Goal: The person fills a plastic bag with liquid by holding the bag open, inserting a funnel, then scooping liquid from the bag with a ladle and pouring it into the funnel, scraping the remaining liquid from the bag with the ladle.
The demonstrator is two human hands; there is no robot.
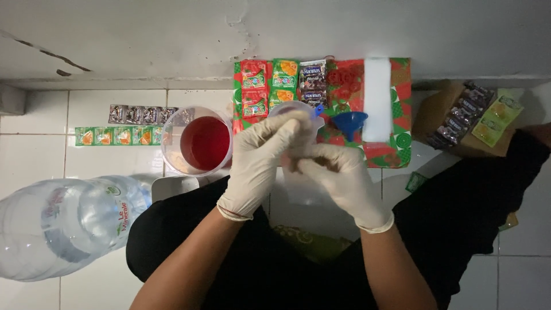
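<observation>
Both of my hands wear white gloves and meet over a clear plastic bag (301,186) that hangs between them. My left hand (261,155) pinches the bag's top near a clear cup (294,108) with a blue spout. My right hand (338,178) grips the bag's neck from the right. A clear jug (198,143) of red liquid stands just left of my left hand. A blue funnel (350,123) lies on a red and green tray (396,138) beyond my right hand.
Drink powder sachets (270,86) lie on the tray. Two sachet strips (123,126) rest on the white tiles at the left. A large water bottle (63,221) lies at the lower left. A cardboard box (453,123) with more sachets sits at the right.
</observation>
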